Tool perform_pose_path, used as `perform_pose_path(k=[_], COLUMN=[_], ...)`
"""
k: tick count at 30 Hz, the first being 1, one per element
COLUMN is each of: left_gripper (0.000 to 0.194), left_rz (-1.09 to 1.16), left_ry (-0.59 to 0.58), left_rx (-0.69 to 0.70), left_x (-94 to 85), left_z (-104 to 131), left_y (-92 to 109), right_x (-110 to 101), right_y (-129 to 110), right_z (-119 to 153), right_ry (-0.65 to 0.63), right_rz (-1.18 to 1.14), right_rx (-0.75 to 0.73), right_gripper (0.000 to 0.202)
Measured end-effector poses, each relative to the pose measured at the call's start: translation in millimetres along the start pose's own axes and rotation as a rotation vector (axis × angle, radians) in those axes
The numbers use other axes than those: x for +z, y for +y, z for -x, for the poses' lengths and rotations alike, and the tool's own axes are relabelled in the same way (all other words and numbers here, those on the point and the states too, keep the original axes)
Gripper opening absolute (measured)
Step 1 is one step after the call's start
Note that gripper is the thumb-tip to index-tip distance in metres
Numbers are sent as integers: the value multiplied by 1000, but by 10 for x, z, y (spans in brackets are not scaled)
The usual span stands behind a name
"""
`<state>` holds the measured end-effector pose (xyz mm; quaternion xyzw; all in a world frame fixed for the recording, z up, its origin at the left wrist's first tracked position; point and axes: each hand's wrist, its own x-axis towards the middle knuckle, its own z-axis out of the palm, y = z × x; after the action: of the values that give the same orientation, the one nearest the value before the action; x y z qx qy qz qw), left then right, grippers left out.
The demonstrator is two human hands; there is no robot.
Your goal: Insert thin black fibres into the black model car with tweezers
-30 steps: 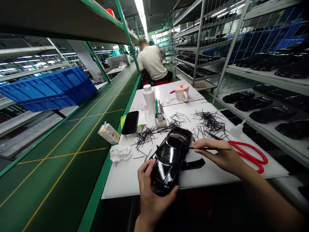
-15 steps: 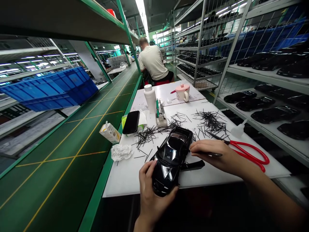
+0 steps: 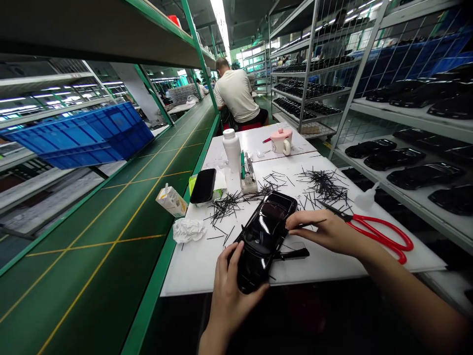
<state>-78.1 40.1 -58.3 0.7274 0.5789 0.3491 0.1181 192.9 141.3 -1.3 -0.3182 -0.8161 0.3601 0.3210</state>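
Observation:
A glossy black model car (image 3: 264,229) rests on the white table near its front edge, with one door (image 3: 293,254) swung out on the right. My left hand (image 3: 232,283) grips the near end of the car, fingers on its left side and thumb at its front. At the car's right side, my right hand (image 3: 321,229) is closed in a pinch round a thin dark tool (image 3: 313,223), its fingertips against the car body. Thin black strips (image 3: 325,185) lie in loose piles beyond the car.
Red-handled scissors (image 3: 384,234) lie at the right. Behind the car stand a white bottle (image 3: 232,150), a phone (image 3: 203,186) and a lidded cup (image 3: 281,142). Crumpled tissue (image 3: 189,230) and a drink carton (image 3: 171,200) are left. A seated person (image 3: 236,96) faces away. Racks flank the right.
My right hand has shifted slightly left and up along the car's side, and the tool in it has changed angle. The car has tilted slightly under my left hand.

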Motion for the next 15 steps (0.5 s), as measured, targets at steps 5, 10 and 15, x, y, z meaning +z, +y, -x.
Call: perform_pose_path(k=[5,10,15], left_gripper=[84,85,84], left_rz=[-7,10,25], left_ry=[-18,9,-9], left_rx=[4,-1,-5], left_x=[-2,23,27], left_z=[-16,-8,-10], left_y=[1,-4,-11], right_x=[23,44,8], right_y=[-19,-18,-29], right_z=[-37,-29,30], right_ry=[-66,-30,-16], right_rz=[22,45,41], right_rx=[-33,-34,-10], right_gripper=[21,20,19])
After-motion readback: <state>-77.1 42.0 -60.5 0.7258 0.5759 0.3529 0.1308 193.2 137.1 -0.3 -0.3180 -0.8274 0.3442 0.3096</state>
